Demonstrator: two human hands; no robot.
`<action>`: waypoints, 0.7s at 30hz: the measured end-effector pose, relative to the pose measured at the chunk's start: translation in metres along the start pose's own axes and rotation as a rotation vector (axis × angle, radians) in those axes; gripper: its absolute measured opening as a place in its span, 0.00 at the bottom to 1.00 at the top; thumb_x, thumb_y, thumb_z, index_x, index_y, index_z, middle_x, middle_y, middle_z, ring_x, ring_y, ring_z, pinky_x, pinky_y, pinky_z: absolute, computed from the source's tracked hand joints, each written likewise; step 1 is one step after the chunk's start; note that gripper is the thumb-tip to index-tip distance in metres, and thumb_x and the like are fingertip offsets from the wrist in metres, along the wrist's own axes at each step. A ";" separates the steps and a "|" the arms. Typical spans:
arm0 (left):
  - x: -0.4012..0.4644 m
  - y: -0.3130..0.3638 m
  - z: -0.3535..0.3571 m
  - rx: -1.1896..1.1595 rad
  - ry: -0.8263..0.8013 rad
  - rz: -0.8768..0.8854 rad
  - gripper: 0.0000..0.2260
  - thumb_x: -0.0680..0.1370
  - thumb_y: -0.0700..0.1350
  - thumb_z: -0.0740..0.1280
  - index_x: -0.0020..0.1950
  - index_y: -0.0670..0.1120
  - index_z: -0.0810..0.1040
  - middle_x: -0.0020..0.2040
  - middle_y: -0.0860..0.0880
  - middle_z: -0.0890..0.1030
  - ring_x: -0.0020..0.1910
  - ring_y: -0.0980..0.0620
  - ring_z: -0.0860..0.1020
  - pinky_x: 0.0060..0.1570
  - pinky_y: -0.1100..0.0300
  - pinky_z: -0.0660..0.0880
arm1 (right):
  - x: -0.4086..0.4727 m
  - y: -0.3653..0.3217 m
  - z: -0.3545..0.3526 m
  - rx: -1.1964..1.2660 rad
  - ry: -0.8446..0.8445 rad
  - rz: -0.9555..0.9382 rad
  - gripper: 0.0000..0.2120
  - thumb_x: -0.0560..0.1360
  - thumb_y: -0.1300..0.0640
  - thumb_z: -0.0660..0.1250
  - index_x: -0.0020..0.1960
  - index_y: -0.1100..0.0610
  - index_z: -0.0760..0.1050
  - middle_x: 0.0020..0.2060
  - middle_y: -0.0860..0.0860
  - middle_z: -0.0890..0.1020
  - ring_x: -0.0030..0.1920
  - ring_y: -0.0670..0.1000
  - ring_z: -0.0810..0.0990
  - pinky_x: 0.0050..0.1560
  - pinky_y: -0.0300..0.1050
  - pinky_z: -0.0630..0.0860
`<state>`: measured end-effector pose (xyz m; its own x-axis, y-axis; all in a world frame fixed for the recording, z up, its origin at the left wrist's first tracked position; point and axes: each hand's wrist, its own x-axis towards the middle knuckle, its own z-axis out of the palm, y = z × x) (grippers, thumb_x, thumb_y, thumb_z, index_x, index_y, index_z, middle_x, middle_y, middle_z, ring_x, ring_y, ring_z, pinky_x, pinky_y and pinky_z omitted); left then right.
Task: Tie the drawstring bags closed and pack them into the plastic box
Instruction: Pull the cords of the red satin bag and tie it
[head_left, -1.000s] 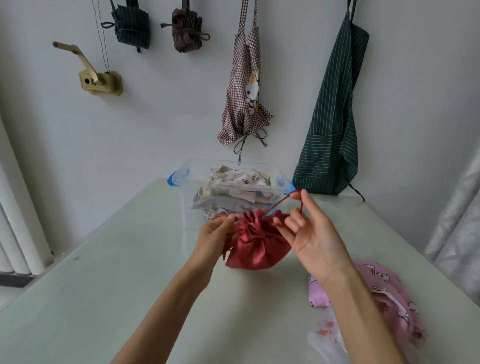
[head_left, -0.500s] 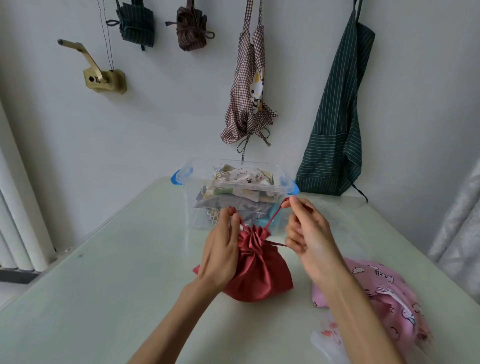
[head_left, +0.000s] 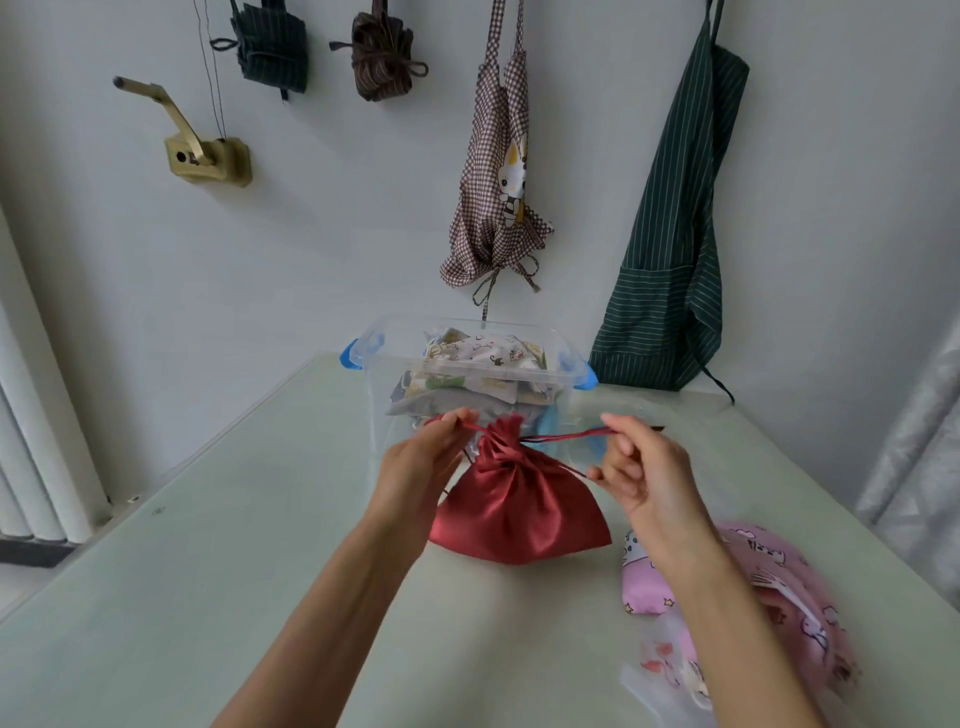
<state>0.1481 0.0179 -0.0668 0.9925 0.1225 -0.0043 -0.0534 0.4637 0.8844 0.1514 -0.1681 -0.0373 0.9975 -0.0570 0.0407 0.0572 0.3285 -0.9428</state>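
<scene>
Since half a second ago, I see both hands pulled apart sideways, and the cord now runs taut across the gathered neck. Left hand (head_left: 421, 462) pinches one red cord (head_left: 563, 435) end; right hand (head_left: 641, 470) pinches the other. Red bag (head_left: 519, 512) sits mid-table (head_left: 208, 597), just in front of the clear plastic box (head_left: 566, 364), which holds several printed fabric bags (head_left: 480, 353). Open tabletop lies left; a pink bag (head_left: 769, 587) crowds the right edge.
</scene>
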 end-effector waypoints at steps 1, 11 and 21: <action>0.001 0.000 -0.001 -0.034 0.027 -0.019 0.09 0.79 0.41 0.61 0.50 0.45 0.81 0.48 0.52 0.84 0.53 0.58 0.79 0.60 0.63 0.68 | 0.002 0.006 -0.003 -0.064 0.029 0.003 0.20 0.75 0.62 0.64 0.27 0.56 0.61 0.17 0.46 0.57 0.18 0.45 0.56 0.31 0.40 0.76; 0.000 0.027 -0.004 -0.371 -0.154 -0.159 0.08 0.82 0.41 0.56 0.47 0.47 0.74 0.38 0.50 0.84 0.35 0.57 0.83 0.38 0.66 0.79 | 0.005 0.010 -0.003 -0.197 -0.103 0.211 0.20 0.75 0.58 0.66 0.28 0.55 0.62 0.19 0.48 0.61 0.19 0.46 0.60 0.30 0.38 0.76; -0.020 0.022 0.006 0.659 -0.511 -0.186 0.12 0.79 0.42 0.63 0.38 0.48 0.83 0.26 0.55 0.67 0.26 0.59 0.62 0.31 0.67 0.61 | -0.018 -0.033 -0.011 -0.473 -0.434 0.115 0.13 0.66 0.49 0.69 0.32 0.57 0.74 0.28 0.51 0.76 0.32 0.48 0.77 0.44 0.40 0.80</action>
<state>0.1276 0.0203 -0.0440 0.9152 -0.3891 -0.1050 0.0332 -0.1871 0.9818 0.1313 -0.1885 -0.0108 0.9275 0.3725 -0.0329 0.0235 -0.1459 -0.9890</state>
